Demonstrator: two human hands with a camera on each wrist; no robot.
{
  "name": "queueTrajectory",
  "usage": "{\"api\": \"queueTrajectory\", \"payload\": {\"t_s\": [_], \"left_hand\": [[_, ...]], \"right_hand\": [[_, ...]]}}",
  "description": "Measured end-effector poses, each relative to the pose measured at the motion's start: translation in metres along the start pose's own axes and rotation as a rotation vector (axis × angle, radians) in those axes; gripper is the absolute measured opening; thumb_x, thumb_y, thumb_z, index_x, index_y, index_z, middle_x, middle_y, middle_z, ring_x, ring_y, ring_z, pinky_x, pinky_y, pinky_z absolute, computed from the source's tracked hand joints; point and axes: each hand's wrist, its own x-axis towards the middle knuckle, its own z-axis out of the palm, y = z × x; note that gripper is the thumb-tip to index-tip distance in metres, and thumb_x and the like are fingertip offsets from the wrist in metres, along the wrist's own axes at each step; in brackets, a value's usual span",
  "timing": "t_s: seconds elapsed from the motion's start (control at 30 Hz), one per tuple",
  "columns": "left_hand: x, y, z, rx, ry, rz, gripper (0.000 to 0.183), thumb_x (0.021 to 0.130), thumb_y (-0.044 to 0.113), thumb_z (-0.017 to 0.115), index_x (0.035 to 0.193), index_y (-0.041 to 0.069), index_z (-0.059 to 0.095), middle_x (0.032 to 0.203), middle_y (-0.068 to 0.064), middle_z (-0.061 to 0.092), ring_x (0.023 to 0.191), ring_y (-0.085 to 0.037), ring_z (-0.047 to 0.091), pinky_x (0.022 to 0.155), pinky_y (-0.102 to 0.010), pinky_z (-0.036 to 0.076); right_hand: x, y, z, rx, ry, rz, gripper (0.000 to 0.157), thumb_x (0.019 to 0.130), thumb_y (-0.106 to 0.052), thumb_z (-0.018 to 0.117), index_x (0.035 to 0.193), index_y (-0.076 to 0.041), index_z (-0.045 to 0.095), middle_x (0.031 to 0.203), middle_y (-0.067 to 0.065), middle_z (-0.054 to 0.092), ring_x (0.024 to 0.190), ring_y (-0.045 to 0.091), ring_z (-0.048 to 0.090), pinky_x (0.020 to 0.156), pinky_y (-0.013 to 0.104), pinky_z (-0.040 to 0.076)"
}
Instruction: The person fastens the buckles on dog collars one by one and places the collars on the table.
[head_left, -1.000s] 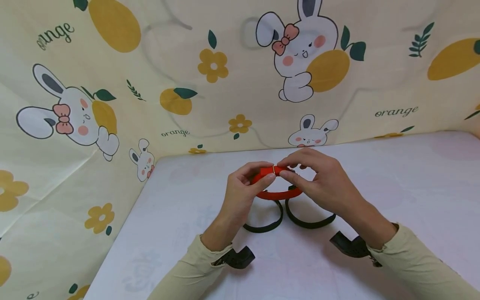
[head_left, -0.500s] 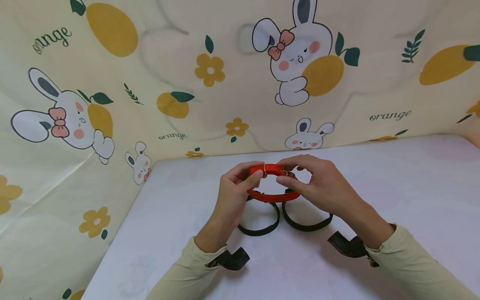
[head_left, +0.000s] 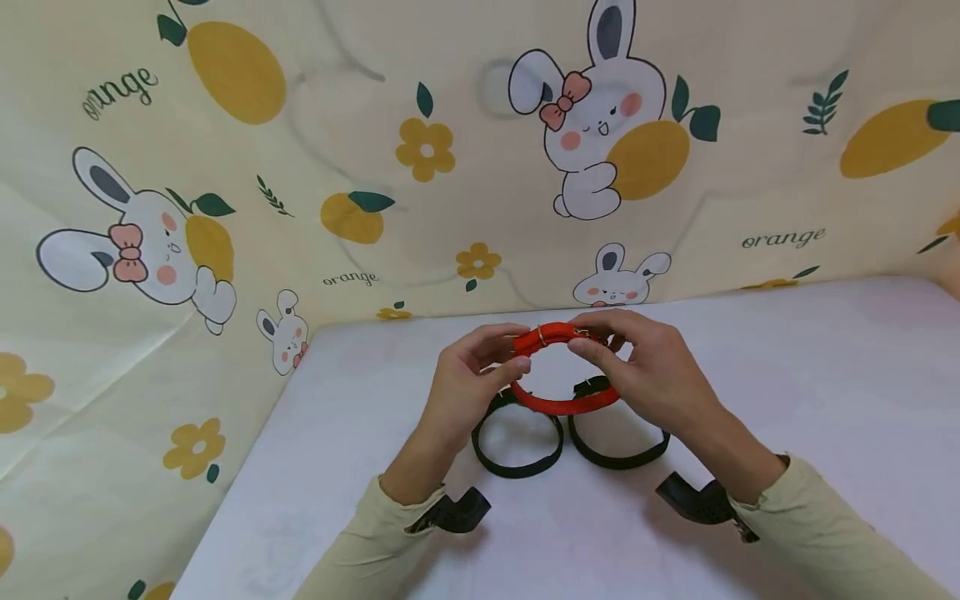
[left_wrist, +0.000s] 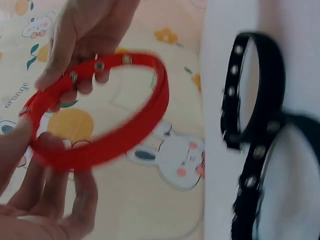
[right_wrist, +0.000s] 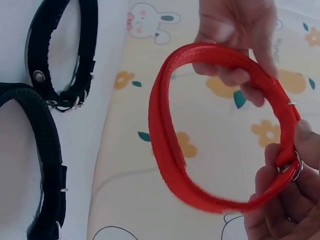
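Note:
A red dog collar, buckled into a loop, is held up above the table between both hands. My left hand pinches its left side between thumb and fingers. With thumb and fingers, my right hand grips the far right part, near the metal ring. Metal eyelets show along the band in the left wrist view. Below the red loop, two black dog collars stand on the table, a left one and a right one, both looped, side by side.
The table has a white cover. A cream cloth printed with rabbits and oranges rises behind it and along the left. Dark wrist mounts stick out from both sleeves.
The red collar has turned in the hands, and its loop now appears rounder and more open. My left fingers have spread a little and shifted left from the metal keeper.

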Motion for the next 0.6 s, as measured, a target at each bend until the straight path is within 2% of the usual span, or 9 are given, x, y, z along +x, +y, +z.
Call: {"api": "queueTrajectory", "payload": {"t_s": [0.07,0.17,0.3,0.4,0.47,0.6], "left_hand": [[-0.001,0.001,-0.002,0.047,-0.018,0.018,0.039,0.087,0.005,0.074,0.124,0.015,0.069,0.115,-0.01,0.072,0.098,-0.019,0.069,0.085,-0.034,0.059],[-0.001,0.002,-0.004,0.046,-0.012,0.027,0.037,0.086,0.003,0.075,0.121,0.013,0.071,0.113,-0.013,0.073,0.096,-0.02,0.071,0.085,-0.035,0.06],[0.001,0.001,-0.008,-0.043,0.047,-0.002,0.033,0.09,0.003,0.07,0.122,0.01,0.071,0.111,-0.016,0.073,0.087,-0.018,0.074,0.085,-0.036,0.06],[0.003,0.001,-0.013,-0.113,0.081,-0.015,0.034,0.092,0.003,0.067,0.126,0.008,0.068,0.114,-0.015,0.073,0.085,-0.017,0.075,0.084,-0.037,0.06],[0.004,0.002,-0.016,-0.15,0.103,-0.008,0.034,0.093,0.003,0.066,0.127,0.007,0.067,0.115,-0.015,0.073,0.084,-0.017,0.075,0.084,-0.039,0.06],[0.003,0.004,-0.021,-0.217,0.172,-0.02,0.032,0.093,0.004,0.066,0.124,0.01,0.07,0.112,-0.013,0.074,0.083,-0.017,0.076,0.082,-0.042,0.06]], "right_hand": [[-0.001,0.001,-0.001,0.018,0.001,0.03,0.025,0.093,-0.031,0.07,0.116,-0.021,0.072,0.098,-0.002,0.073,0.084,0.016,0.058,0.062,0.028,0.046],[0.0,0.002,-0.004,0.05,-0.03,0.056,0.03,0.094,-0.034,0.069,0.121,-0.023,0.069,0.1,-0.002,0.073,0.084,0.017,0.059,0.061,0.028,0.048],[0.003,0.002,-0.011,0.085,-0.1,0.072,0.043,0.098,-0.035,0.063,0.138,-0.023,0.054,0.109,0.001,0.071,0.094,0.019,0.065,0.073,0.029,0.052],[0.005,0.002,-0.018,0.097,-0.125,0.053,0.047,0.099,-0.032,0.061,0.143,-0.025,0.047,0.121,0.002,0.068,0.104,0.02,0.066,0.083,0.025,0.052],[0.006,0.004,-0.023,0.099,-0.126,0.024,0.05,0.097,-0.028,0.065,0.143,-0.026,0.047,0.125,0.001,0.065,0.105,0.018,0.064,0.084,0.019,0.051],[0.007,0.009,-0.029,0.077,-0.133,-0.064,0.07,0.081,-0.021,0.083,0.142,-0.029,0.049,0.133,-0.003,0.06,0.107,0.008,0.058,0.087,0.013,0.047]]}}
